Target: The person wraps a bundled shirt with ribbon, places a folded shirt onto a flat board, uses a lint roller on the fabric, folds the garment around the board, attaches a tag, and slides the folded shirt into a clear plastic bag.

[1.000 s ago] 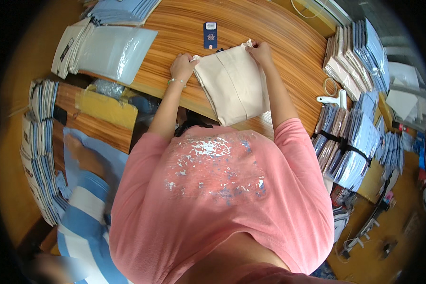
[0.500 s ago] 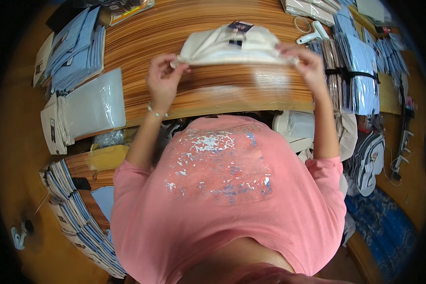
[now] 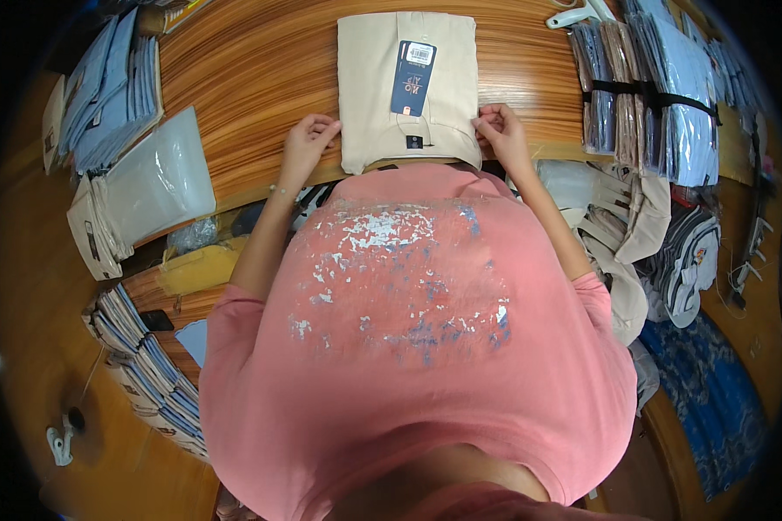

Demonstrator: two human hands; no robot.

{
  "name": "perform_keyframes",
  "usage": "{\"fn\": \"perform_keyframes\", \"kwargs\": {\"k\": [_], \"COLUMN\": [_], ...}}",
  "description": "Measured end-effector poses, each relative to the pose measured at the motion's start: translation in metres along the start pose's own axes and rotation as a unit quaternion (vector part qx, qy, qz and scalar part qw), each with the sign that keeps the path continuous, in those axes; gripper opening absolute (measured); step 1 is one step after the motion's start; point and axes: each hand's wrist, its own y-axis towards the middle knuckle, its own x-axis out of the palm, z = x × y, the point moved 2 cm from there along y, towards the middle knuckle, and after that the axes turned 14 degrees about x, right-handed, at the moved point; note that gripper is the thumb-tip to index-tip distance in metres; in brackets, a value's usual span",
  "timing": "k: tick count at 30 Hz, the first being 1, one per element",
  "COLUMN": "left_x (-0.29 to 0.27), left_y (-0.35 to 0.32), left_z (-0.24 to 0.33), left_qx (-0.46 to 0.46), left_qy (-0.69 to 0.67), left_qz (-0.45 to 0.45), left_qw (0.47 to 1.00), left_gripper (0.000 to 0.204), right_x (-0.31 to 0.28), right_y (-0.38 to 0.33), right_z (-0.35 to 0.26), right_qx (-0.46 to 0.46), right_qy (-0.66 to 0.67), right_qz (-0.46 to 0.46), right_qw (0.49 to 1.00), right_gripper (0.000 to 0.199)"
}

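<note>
A folded beige garment [image 3: 369, 82] lies flat on the wooden table, its near edge reaching the table's front, against my pink shirt. On its front rests a dark blue hang tag [image 3: 414, 80] with a white sticker, and a small black label [image 3: 414, 141] shows near the lower edge. My left hand [image 3: 311, 143] is at the garment's lower left edge, thumb and forefinger pinched there. At the opposite edge my right hand [image 3: 504, 137] pinches the lower right side in the same way, its other fingers curled.
Stacks of blue folded garments in clear bags [image 3: 113, 95] stand at the left, beside a translucent plastic bag pile [image 3: 161, 178]. Bundles tied with a black strap [image 3: 647, 91] stand at the right, near a white-handled tool [image 3: 573, 16]. More garments hang below the right table edge.
The beige garment, earlier held bunched and blurred farther off, now lies flat and nearer to me. Both hands have come down and closer together along its sides.
</note>
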Motion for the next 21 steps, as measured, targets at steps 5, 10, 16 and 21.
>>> {"fn": "perform_keyframes", "kwargs": {"k": [5,10,16,21], "left_x": [0.006,0.016,0.027,0.019], "left_y": [0.009,-0.001,-0.02,-0.042], "left_z": [0.005,0.014,-0.003,-0.015], "left_qx": [-0.099,-0.197,-0.132,-0.095], "left_qy": [0.014,-0.144,-0.22,-0.072], "left_qz": [-0.114,-0.144,-0.117,-0.075], "left_qw": [0.988,0.959,0.959,0.99], "left_gripper": [0.019,0.022,0.033,0.031], "right_x": [0.003,0.003,0.007,0.007], "right_y": [0.01,-0.011,-0.01,-0.031], "right_z": [-0.005,-0.009,0.01,0.011], "right_qx": [0.166,0.258,0.229,0.109], "right_qy": [0.01,0.068,0.053,0.041], "right_qz": [-0.105,-0.169,-0.142,-0.076], "right_qw": [0.981,0.949,0.962,0.99], "right_gripper": [0.014,0.012,0.017,0.026]}}
